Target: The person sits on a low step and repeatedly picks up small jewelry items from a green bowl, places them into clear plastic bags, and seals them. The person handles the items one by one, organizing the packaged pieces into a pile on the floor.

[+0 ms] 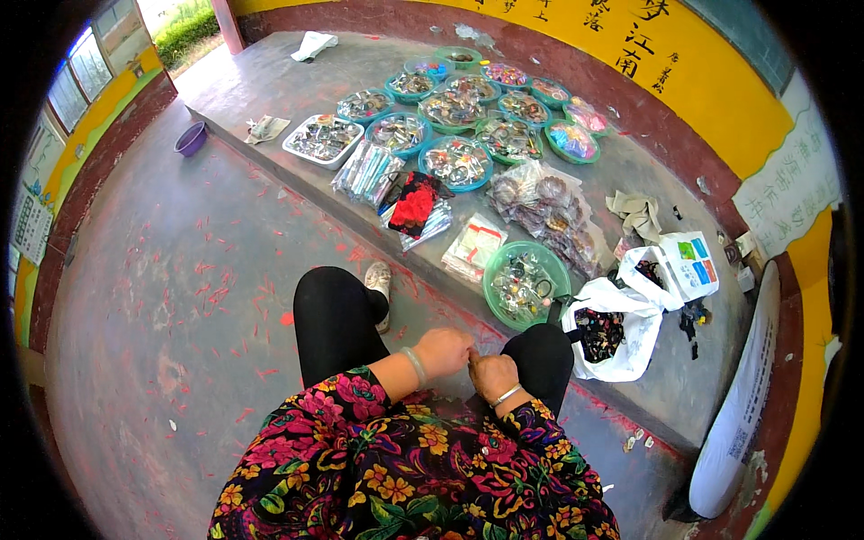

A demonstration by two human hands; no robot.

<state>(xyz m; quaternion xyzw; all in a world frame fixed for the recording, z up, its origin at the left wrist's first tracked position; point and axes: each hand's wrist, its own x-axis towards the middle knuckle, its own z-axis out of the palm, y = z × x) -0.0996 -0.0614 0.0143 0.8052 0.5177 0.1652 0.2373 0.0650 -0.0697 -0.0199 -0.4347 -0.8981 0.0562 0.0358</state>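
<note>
My left hand point(443, 352) and my right hand point(493, 375) meet in front of my lap, between my knees. Both are closed, fingertips pressed together. Whatever they may hold is too small or hidden to make out. Just beyond my right knee stands a green basin point(490, 297) filled with small bagged items. Beside it, to the right, a white plastic bag point(641, 346) lies open, showing a heap of small dark pieces point(598, 333). Left of the basin is a stack of flat packets point(474, 246) in clear wrap.
On the raised concrete step point(297, 81) stand several basins of small packaged goods and a white tray point(288, 142). Clear bags of brownish round things point(558, 207) lie behind the green basin. A purple bowl point(191, 139) sits on the floor. A long white sack point(738, 405) leans at right.
</note>
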